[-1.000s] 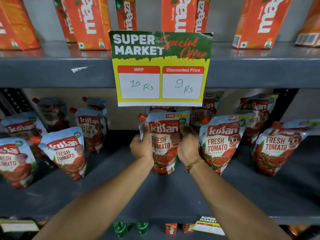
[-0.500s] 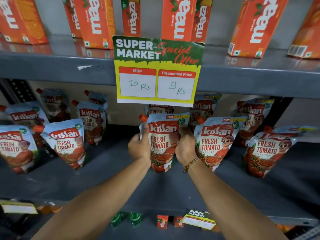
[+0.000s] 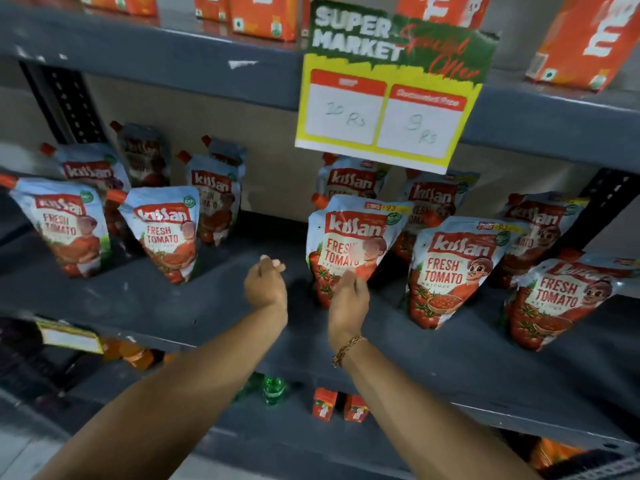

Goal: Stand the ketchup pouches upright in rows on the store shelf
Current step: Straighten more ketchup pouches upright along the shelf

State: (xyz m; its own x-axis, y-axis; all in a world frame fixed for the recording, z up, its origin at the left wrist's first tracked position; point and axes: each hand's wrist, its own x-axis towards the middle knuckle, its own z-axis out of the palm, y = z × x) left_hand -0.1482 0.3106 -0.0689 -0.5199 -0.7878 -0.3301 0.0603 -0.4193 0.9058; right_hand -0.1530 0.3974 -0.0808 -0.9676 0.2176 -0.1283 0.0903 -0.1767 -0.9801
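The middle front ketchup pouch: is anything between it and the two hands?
Nothing visible. The left hand is beside the pouch over bare shelf; the right hand is right before its lower part.

1. Both forearms are bare all the way down, no sleeves showing anywhere in the shot.
2. Right wrist has a thin gold chain bracelet, linked style, sitting a bit loose.
3. Left hand and right hand: no gloves, no watch.
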